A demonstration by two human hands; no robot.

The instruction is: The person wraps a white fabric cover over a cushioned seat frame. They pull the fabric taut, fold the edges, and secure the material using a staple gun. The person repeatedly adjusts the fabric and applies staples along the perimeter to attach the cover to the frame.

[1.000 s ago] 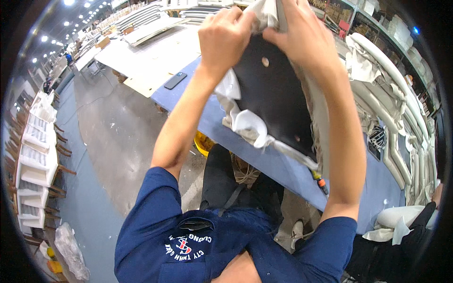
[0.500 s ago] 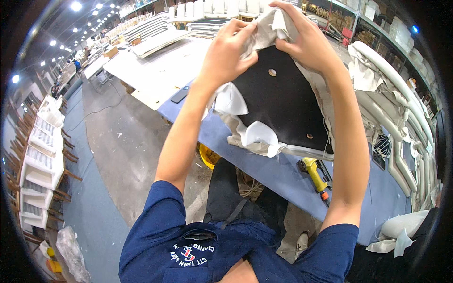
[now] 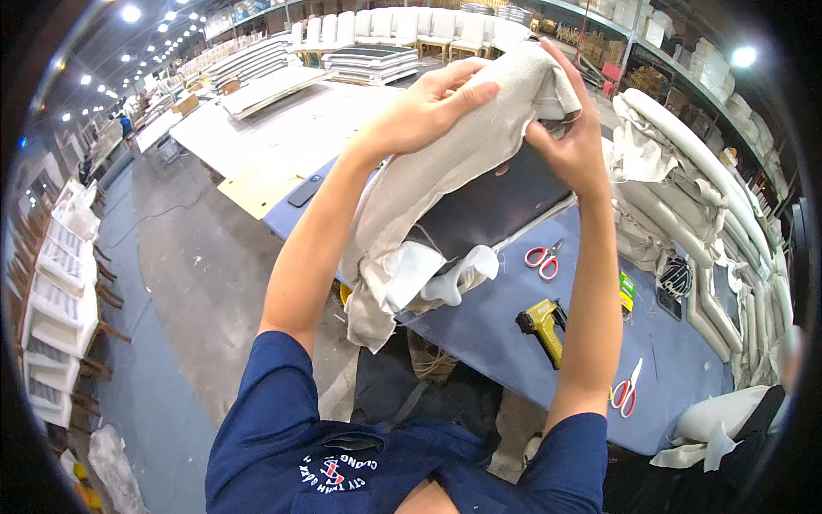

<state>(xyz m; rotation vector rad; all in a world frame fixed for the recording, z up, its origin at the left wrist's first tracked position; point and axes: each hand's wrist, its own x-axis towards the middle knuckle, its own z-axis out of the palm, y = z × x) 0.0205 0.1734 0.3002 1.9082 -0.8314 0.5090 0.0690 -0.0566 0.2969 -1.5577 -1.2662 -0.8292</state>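
Raised in front of me is a chair panel with a black backing (image 3: 471, 210) and a beige fabric cover (image 3: 454, 146) folded over its edge. My left hand (image 3: 432, 111) is closed on the fabric at the upper left edge, thumb pressed on top. At the upper right corner my right hand (image 3: 572, 141) grips the gathered cover, fingers behind it and thumb on the near side. White flaps (image 3: 415, 270) curl out at the panel's lower end, beside a hanging end of the cover. The lower part of the panel is over the blue table (image 3: 479, 330).
On the table lie a yellow staple gun (image 3: 542, 325), scissors (image 3: 545, 259), a second pair of scissors (image 3: 627, 394), a green-yellow box (image 3: 628, 291) and a phone (image 3: 305, 191). Padded beige parts (image 3: 685, 236) are piled at right. A person in dark clothes (image 3: 728, 480) is at lower right.
The panel has tilted and its beige cover now faces me along the left side. My left hand has moved lower, my right hand slightly right and down. The scissors have come into view.
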